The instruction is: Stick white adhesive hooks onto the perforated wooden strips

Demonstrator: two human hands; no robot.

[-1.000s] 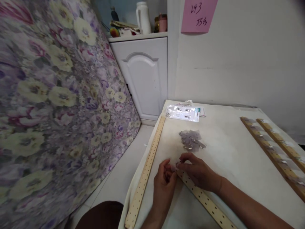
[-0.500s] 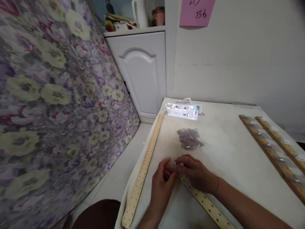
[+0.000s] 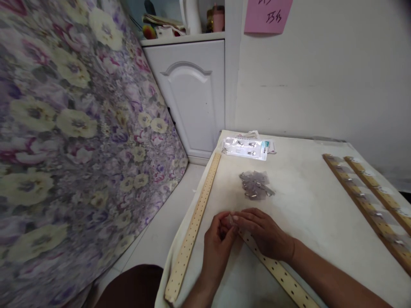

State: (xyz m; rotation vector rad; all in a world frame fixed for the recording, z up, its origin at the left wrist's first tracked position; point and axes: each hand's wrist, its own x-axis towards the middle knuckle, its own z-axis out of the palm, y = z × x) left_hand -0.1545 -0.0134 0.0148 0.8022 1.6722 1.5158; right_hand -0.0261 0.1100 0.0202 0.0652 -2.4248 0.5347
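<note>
Finding spare perforated strip (image 3: 194, 226) left of middle perforated strip (image 3: 278, 271), probably parked there to free working room. Holding left hand (image 3: 218, 239) half-curled at middle perforated strip's far end, pinching small translucent piece (image 3: 230, 220), apparently to steady it. Noting beyond that strip clear blister pack (image 3: 245, 149) containing metal clips, then loose heap of greyish clips (image 3: 256, 187), likely kept within reach. Resting right hand (image 3: 268, 235) half-curled against same piece, gripping or merely touching: cannot tell. Logging well right two tab-lined boards (image 3: 356, 198), likely set aside.
</note>
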